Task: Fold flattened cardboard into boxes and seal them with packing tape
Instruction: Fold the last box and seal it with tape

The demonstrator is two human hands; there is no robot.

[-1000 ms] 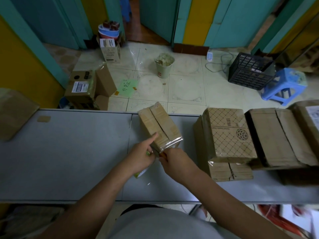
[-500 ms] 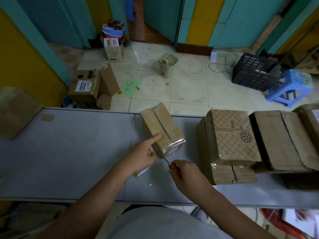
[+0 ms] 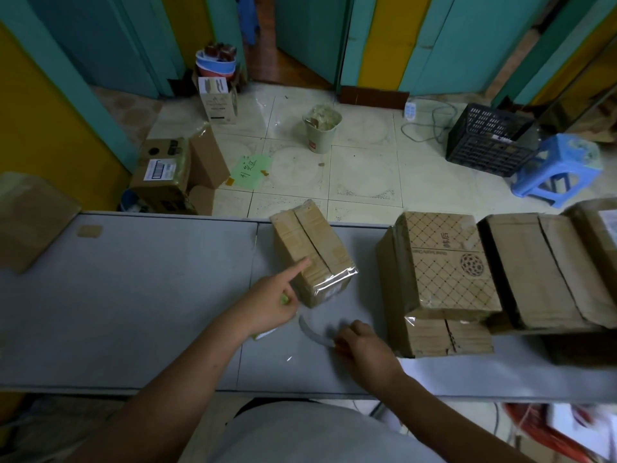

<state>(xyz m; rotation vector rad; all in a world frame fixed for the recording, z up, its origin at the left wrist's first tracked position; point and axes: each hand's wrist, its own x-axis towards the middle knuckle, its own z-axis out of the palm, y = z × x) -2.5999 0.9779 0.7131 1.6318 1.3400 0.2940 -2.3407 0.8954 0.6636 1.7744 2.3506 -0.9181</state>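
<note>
Two hands apart on the tabletop (image 3: 133,295): left hand (image 3: 267,309), gripping a green tool (image 3: 284,299), pins the wrapped cardboard bundle (image 3: 314,252) by fingertip; right hand (image 3: 364,349) pinches a loose strip (image 3: 312,332), best pulled low and steady.

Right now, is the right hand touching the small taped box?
Apart. The head view shows bare grey table between the right hand and the small taped box; the hand pinches a tape strip nearer the person.

On the floor, a green sheet (image 3: 252,171) bears handwritten Chinese characters, unclear. A patterned box (image 3: 447,262) reads "韩后"; its smaller print is blurred.
</note>
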